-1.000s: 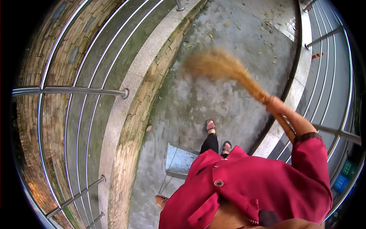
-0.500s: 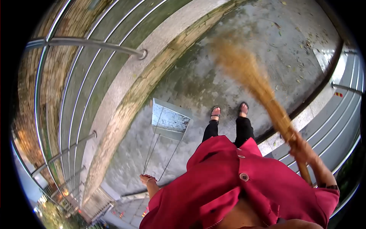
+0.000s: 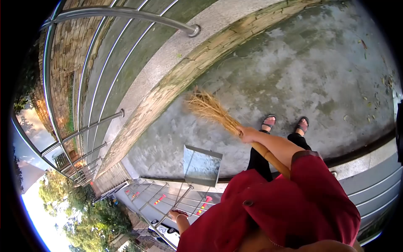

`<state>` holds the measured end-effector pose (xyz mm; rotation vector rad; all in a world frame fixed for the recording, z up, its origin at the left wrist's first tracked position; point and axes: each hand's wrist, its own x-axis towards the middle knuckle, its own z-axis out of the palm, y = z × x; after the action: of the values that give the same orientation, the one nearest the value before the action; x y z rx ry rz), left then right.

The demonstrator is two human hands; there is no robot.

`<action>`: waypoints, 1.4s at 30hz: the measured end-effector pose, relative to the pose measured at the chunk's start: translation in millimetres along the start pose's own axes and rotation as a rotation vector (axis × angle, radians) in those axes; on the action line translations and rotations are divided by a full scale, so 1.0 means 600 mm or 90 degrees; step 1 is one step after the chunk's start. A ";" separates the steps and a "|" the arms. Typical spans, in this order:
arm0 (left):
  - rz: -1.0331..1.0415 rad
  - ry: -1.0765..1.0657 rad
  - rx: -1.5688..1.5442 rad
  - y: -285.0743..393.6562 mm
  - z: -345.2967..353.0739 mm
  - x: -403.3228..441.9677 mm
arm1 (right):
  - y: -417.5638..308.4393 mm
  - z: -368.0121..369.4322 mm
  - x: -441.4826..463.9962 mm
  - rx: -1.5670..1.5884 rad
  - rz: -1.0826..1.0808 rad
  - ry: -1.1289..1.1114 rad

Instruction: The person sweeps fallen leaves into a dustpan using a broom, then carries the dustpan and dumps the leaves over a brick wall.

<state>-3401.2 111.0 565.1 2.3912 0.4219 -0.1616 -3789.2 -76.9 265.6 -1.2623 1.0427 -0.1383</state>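
Note:
My right hand (image 3: 248, 134) is wrapped round the straw broom (image 3: 215, 112) where the bristles meet the bamboo handle. The bristles point to the upper left, over the grey concrete floor (image 3: 302, 75). At the lower left, my left hand (image 3: 176, 215) is closed on the thin wire handle of a metal dustpan (image 3: 202, 164). That dustpan hangs from the wires, its broad pan in front of my red jacket. Both feet, in dark sandals, stand on the concrete right of the broom.
A low stone kerb (image 3: 161, 69) curves along the left, topped by a steel railing (image 3: 176, 23). Another railing (image 3: 373, 191) runs at the lower right. Scattered leaves (image 3: 367, 101) lie on the right. Trees (image 3: 90, 206) and a white vehicle appear beyond the railing at lower left.
The view has turned. The broom has swung from the right across to the middle, in front of my body, with my right hand still round it. My left hand and the dustpan have shifted lower in view.

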 end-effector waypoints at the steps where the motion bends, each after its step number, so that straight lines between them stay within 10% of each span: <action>1: -0.020 0.006 0.011 -0.003 0.008 -0.008 | 0.000 -0.005 0.016 -0.012 0.026 0.021; 8: -0.029 0.074 0.020 -0.013 0.048 0.050 | 0.062 -0.114 -0.314 0.193 -0.002 0.222; 11: -0.029 0.038 0.067 -0.021 0.079 0.094 | -0.048 -0.198 -0.541 0.246 0.324 0.313; 15: 0.050 0.067 0.303 -0.013 0.118 0.067 | 0.011 -0.270 -0.692 0.155 0.336 0.597; 21: 0.056 -0.260 0.196 -0.058 0.224 0.076 | -0.102 -0.309 -0.729 0.232 0.390 0.752; 31: 0.348 -0.639 0.333 0.059 0.298 -0.450 | -0.129 -0.182 -0.849 0.163 0.375 0.575; 35: 0.353 -0.699 0.271 0.068 0.329 -0.612 | 0.063 -0.274 -0.894 0.075 0.387 0.524; 42: 0.564 -0.712 0.287 0.094 0.364 -0.906 | 0.299 -0.637 -1.009 0.067 0.387 0.834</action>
<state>-3892.9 -212.6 559.6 2.2139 -1.2508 -1.1580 -4475.7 83.6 484.0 -0.5975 2.4444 -0.5813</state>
